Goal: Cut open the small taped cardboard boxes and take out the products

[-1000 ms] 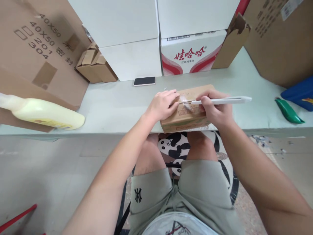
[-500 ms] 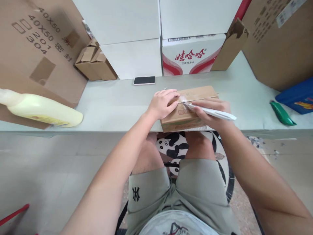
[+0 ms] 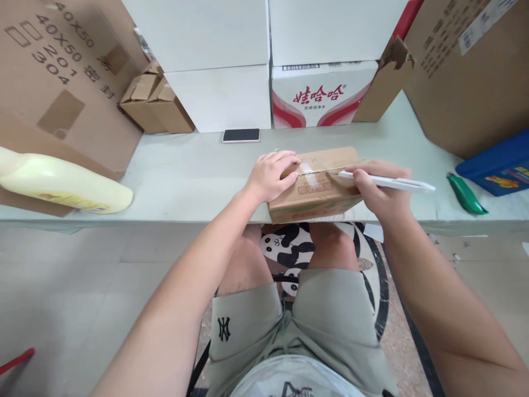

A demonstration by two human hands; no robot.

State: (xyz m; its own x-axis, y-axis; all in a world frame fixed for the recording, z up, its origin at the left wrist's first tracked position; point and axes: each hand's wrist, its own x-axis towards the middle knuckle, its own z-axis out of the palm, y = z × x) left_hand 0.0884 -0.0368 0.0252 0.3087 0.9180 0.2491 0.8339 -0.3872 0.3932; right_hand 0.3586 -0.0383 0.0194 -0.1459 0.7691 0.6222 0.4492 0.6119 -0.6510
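Observation:
A small brown cardboard box point(image 3: 318, 190) sealed with clear tape lies at the table's near edge. My left hand point(image 3: 270, 176) rests on its left end, fingers curled down against the top and holding it still. My right hand point(image 3: 382, 193) grips a long white utility knife point(image 3: 388, 182), whose tip touches the taped seam on the box's top near the middle. The knife's handle points to the right.
A pale green table point(image 3: 198, 176) carries a black phone point(image 3: 241, 135), a cream bottle point(image 3: 61, 184) at the left, a green cutter point(image 3: 466, 194) and a blue item point(image 3: 496, 165) at the right. White boxes point(image 3: 223, 94), a red-printed carton point(image 3: 322, 96) and brown cartons point(image 3: 61, 82) line the back.
My right hand drew the knife to the right along the box top, with the tip moving right along the taped seam. The left hand kept its place on the box.

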